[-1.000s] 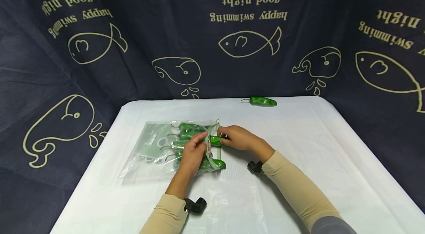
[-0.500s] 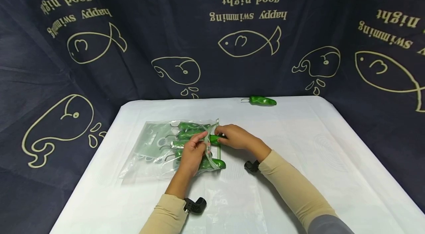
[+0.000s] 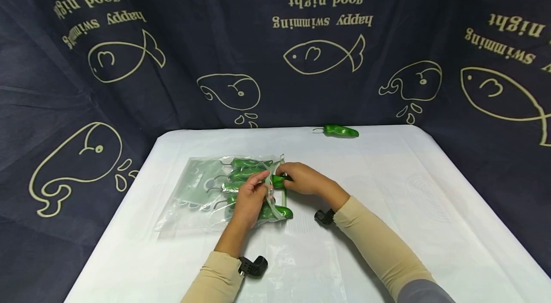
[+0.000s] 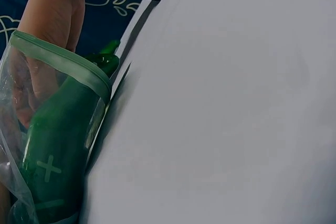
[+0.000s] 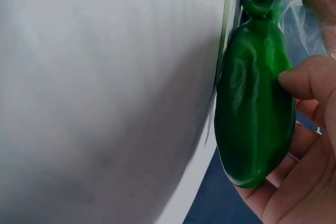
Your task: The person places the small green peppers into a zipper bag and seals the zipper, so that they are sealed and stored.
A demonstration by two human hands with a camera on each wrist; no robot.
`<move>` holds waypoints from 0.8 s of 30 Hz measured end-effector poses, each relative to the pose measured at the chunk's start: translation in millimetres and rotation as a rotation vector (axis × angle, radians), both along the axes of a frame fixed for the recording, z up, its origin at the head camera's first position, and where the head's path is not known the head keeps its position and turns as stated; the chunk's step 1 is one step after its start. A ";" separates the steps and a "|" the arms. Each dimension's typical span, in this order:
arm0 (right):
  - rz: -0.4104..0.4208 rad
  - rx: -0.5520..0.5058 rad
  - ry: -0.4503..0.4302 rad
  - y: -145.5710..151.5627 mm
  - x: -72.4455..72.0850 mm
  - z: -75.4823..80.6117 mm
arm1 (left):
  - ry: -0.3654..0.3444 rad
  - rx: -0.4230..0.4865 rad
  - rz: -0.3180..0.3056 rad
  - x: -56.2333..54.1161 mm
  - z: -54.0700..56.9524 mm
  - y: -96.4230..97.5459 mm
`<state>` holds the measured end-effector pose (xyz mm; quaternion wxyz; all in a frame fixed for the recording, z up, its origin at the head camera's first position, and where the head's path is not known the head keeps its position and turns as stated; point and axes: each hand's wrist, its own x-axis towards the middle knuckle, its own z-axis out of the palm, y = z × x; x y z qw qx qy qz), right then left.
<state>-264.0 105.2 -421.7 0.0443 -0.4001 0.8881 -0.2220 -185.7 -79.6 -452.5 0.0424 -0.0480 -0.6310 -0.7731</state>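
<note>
A clear zip bag (image 3: 172, 219) with a green strip along its mouth lies flat, holding several green peppers (image 3: 247, 164) side by side. My left hand (image 3: 248, 201) pinches the upper edge of the mouth between thumb and fingers. At the opening, my right hand (image 3: 303, 178) grips another green pepper (image 5: 255, 103) by its blunt end, thumb on one side and fingers on the other. The front part of this pepper is inside the bag, partly hidden by the left hand. In the left wrist view, the green strip (image 4: 63, 59) arches over a pepper (image 4: 58, 135).
One loose green pepper (image 3: 341, 131) lies at the far edge of the white-covered table (image 3: 379, 159). A dark curtain (image 3: 241, 21) with fish drawings hangs behind. Another pepper (image 3: 283, 212) sticks slightly out of the bag's near corner.
My right hand has shifted slightly left, sliding its pepper further into the bag. The left hand stays in place on the bag's mouth.
</note>
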 end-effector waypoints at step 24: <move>0.042 0.059 -0.076 8.1 4.3 5.0 | -0.013 -0.038 0.007 0.7 2.2 0.3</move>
